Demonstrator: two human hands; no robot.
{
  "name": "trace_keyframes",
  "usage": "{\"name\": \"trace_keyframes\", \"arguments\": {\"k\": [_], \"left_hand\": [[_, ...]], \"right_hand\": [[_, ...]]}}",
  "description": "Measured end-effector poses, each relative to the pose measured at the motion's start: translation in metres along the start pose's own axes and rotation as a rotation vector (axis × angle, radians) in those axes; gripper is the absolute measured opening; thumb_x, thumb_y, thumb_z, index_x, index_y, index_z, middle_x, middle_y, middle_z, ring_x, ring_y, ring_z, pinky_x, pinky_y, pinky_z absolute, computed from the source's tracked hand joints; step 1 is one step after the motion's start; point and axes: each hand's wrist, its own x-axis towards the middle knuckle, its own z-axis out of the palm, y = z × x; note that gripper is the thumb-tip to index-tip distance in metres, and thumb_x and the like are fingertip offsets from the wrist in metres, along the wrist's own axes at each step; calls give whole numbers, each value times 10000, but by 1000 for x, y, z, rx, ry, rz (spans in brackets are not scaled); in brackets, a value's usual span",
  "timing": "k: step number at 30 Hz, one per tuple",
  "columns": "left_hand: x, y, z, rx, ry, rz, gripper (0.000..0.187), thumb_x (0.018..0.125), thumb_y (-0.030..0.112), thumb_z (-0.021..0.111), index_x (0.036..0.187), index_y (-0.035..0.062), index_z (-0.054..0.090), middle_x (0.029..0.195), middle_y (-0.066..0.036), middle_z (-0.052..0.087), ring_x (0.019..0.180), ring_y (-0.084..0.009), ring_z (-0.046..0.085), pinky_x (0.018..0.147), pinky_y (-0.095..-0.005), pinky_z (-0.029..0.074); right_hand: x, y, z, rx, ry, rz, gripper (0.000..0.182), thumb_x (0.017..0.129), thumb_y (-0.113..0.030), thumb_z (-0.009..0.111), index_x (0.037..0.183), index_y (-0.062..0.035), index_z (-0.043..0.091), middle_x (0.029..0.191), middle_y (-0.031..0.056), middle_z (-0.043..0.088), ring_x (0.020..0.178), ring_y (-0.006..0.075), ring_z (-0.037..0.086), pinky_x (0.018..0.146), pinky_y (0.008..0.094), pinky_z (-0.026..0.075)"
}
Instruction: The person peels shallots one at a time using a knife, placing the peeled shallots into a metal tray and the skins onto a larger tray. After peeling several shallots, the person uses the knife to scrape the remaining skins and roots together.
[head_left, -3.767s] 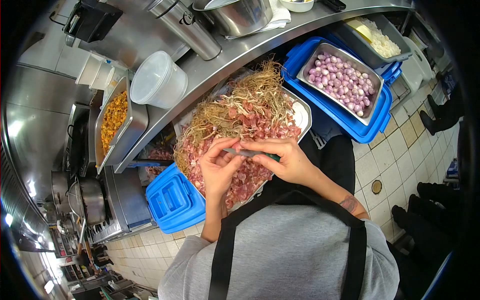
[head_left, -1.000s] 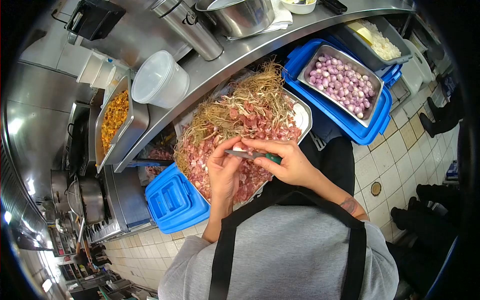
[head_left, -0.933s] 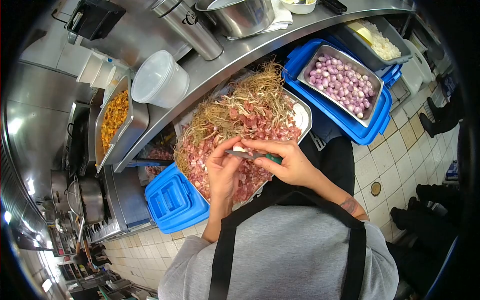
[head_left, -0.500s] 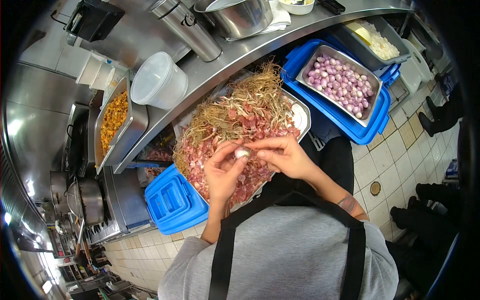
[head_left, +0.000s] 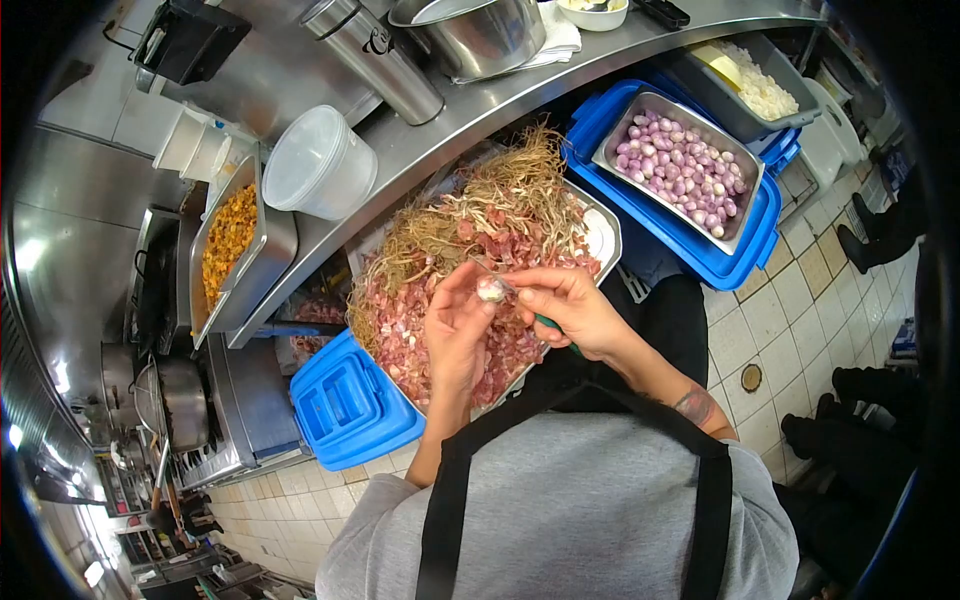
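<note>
Between the fingers of my left hand [head_left: 455, 325] is a small pale shallot [head_left: 491, 289]. My right hand [head_left: 570, 305] is closed on a small knife whose green handle [head_left: 548, 322] shows below the fingers; its blade is hard to make out beside the shallot. Both hands are close together above a large tray [head_left: 613, 235] heaped with pinkish shallot skins [head_left: 410, 320] and dry, stringy roots [head_left: 430, 230]. Off to the right, peeled purple shallots [head_left: 680, 170] fill a metal pan [head_left: 740, 235] on a blue lid [head_left: 725, 270].
A steel counter [head_left: 480, 110] curves past the tray, carrying a clear plastic tub [head_left: 320, 165], a steel flask [head_left: 385, 70] and a pot [head_left: 490, 35]. Another blue lid [head_left: 350, 400] lies at the left. Other people's dark-clad legs [head_left: 860, 400] show on the right.
The shallot has turned in my left fingers, which are more spread. My right hand has rotated slightly, and the green knife handle now shows.
</note>
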Motion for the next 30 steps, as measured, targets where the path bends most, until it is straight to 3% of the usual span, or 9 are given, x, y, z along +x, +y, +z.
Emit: {"name": "trace_keyframes", "arguments": {"k": [5,8,14,23,26,30], "left_hand": [[-3,-8,-9,96,25,61,346,744,-125,603,1066,-42,506,1081,-154,573,1008,-202,570,884,-303,464],[-3,-7,-10,98,10,83,335,754,-118,596,1070,-56,504,1048,-147,589,990,-200,580,880,-299,463],[0,-1,-4,9,-22,-78,355,798,-63,579,1145,-68,501,1063,-137,592,1008,-181,573,880,-281,457],[-2,-5,-9,5,-26,-11,334,797,14,615,1116,-44,536,1013,-125,614,915,-185,607,850,-311,489],[-2,0,-13,-27,-80,-2,339,787,4,627,1112,-37,540,1018,-116,611,913,-179,603,836,-301,490],[0,3,-12,44,-20,63,362,755,-38,644,1102,-41,542,1032,-124,606,929,-176,594,830,-285,489]], "right_hand": [[-1,-2,-4,270,-87,151,293,919,-146,492,1197,-61,524,751,4,509,461,27,390,368,147,269],[0,-1,-8,337,-83,167,296,927,-152,475,1210,-72,508,773,3,501,462,24,380,366,139,267],[0,-1,-9,316,-122,175,290,928,-157,471,1209,-89,505,780,6,487,468,25,378,367,139,265],[3,10,-19,557,-200,300,298,930,-194,473,1224,-151,480,782,3,489,475,19,337,374,139,259],[9,11,-24,550,-1,193,297,921,-178,491,1214,-125,497,771,3,502,481,26,371,374,140,262],[10,10,-23,-131,239,-184,281,890,-91,528,1164,-40,560,785,15,570,536,31,459,427,167,340]]}}
